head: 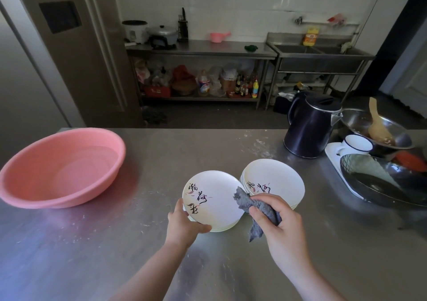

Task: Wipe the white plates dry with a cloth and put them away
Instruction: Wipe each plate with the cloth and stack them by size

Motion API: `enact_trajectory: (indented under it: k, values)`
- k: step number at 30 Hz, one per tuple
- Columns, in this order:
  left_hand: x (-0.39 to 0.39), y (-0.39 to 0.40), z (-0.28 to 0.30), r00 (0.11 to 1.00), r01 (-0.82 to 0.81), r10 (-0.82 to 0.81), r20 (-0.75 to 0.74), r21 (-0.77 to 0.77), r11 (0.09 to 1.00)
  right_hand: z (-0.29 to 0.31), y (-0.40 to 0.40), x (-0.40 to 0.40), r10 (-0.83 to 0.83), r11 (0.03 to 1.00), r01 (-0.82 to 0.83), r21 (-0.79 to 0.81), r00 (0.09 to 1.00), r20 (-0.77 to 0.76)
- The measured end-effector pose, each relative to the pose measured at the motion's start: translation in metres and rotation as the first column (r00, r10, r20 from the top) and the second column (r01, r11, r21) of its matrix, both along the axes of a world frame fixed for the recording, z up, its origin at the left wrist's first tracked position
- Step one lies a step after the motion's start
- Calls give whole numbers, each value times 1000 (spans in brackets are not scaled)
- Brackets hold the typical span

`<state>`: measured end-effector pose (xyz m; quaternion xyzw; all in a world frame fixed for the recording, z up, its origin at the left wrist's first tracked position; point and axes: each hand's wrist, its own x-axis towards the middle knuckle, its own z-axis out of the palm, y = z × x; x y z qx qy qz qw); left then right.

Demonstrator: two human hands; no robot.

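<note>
Left hand point(182, 225) pinches the near rim of the white plate point(213, 200), thumb on top, tilting it up off the steel counter point(115, 243). Right hand point(275, 225) bunches the grey cloth point(248, 205) at its right edge, just before the plate stack point(273, 181). Rigid, glossy, likely slick and breakable (rim grip looks best).

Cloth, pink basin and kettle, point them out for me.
cloth point(261, 208), head view, on the bunched part in the right hand.
pink basin point(34, 192), head view, on its near outer wall.
kettle point(307, 130), head view, on its dark body.
</note>
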<state>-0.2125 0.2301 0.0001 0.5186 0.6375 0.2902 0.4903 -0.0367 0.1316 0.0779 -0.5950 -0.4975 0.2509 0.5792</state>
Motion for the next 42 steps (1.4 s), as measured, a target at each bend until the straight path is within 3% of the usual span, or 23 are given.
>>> enact_trajectory:
  k: [20,28,34,39,42]
  values:
    - [0,-12,5,997,-74,74,20,-35,997,2,-7,-7,-4,1000,5,-14,1000,24]
    - [-39,-17,36,965,-218,188,183,162,962,16,-9,-17,-32,999,32,1,998,48]
    - [-103,-37,45,992,-21,71,-101,430,902,7,-6,-45,8,999,-6,-36,999,39]
    - [-157,-55,30,912,154,36,-409,421,894,-22,3,-81,78,990,-71,-123,996,48]
    - [-182,-58,24,856,195,29,-515,375,906,-38,11,-103,137,978,-117,-174,984,113]
